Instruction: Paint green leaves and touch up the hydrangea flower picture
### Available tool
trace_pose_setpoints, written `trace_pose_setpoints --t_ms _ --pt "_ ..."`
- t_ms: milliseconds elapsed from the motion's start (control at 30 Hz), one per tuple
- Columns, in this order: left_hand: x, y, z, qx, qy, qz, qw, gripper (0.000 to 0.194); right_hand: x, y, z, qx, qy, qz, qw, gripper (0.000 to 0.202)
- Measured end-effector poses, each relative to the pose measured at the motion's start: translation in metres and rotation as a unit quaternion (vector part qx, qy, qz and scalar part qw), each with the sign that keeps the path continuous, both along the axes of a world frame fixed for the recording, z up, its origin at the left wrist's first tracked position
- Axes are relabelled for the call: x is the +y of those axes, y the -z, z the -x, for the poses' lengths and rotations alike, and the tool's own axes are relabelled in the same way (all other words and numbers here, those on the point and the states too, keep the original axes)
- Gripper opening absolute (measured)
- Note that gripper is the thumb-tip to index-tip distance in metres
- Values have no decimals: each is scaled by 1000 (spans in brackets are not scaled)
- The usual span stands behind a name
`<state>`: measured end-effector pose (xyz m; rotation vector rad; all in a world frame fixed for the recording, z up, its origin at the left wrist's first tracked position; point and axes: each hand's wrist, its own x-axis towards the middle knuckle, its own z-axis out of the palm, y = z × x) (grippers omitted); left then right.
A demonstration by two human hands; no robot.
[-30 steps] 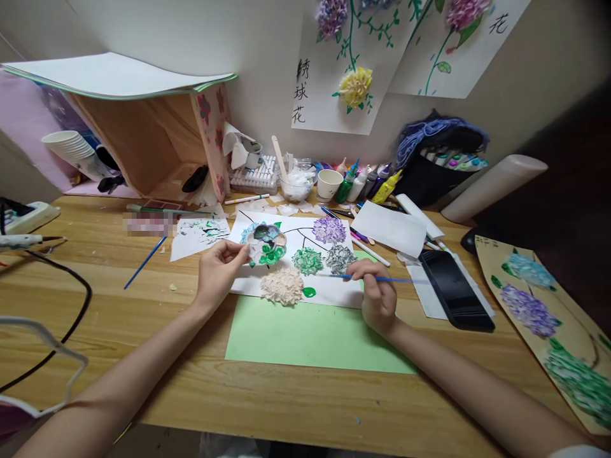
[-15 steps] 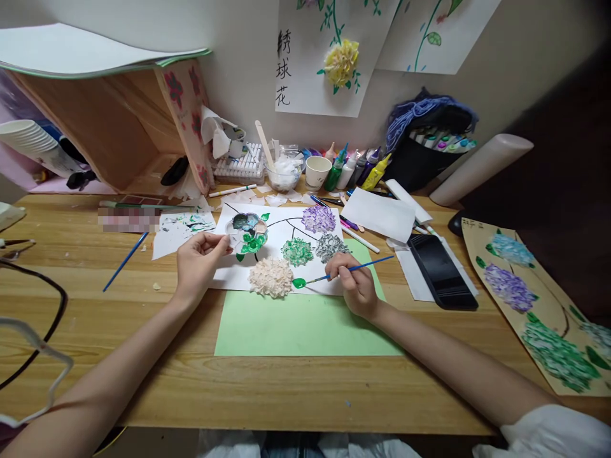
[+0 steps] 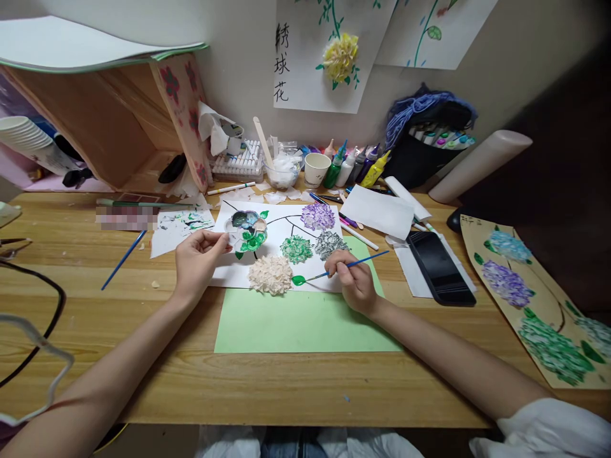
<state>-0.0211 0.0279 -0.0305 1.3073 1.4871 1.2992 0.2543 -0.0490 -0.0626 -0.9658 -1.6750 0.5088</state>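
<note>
My left hand (image 3: 199,259) pinches the rim of a small round paint palette (image 3: 247,231), which has green, dark and pale paint in its wells. The palette is over the left part of a white sheet (image 3: 229,278) bearing drawn dark stems and raised flower heads. In my right hand (image 3: 354,278) is a thin blue paintbrush (image 3: 365,259), its tip at a green painted leaf (image 3: 298,280). That leaf sits just right of a cream flower head (image 3: 270,275). Green (image 3: 296,249), grey (image 3: 330,244) and purple (image 3: 317,217) flower heads lie farther up the sheet.
Light green paper (image 3: 305,324) lies under the white sheet. Right of it are a black phone (image 3: 442,267) and a finished flower picture (image 3: 554,318). Paint bottles (image 3: 356,166), a paper cup (image 3: 316,170) and a plastic bowl (image 3: 283,172) stand along the wall. Another blue brush (image 3: 123,261) lies at left.
The view has shifted very slightly. My right hand keeps the brush tip at the green leaf, and my left hand still holds the palette in place.
</note>
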Motion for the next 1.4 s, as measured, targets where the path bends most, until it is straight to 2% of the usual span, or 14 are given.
trace_pose_setpoints --t_ms 167,333,467,600,767,867,1167,1400 --pt "-1 -2 -2 -4 -4 7 1000 23 0 -2 1 -21 -19 0 1000 27" --pt "-1 -1 -1 -5 -3 3 1000 24 -1 -4 1 -11 2 -5 1000 28" --pt "0 1 0 -6 0 1 1000 24 -1 -4 1 -32 -28 -3 999 27" --pt "0 1 0 -3 1 3 1000 24 0 -3 0 -10 1 -1 1000 28" --pt "0 1 0 -3 1 -1 1000 23 0 -3 1 -35 -29 -3 999 27" --pt "0 1 0 -6 1 -3 1000 23 0 -4 1 -41 -22 2 999 28" --pt "-1 0 0 -6 -4 -1 1000 23 0 1 -2 -8 -11 1 1000 26" --pt "-1 -2 -1 -13 -5 0 1000 22 0 1 -2 49 13 -33 998 25"
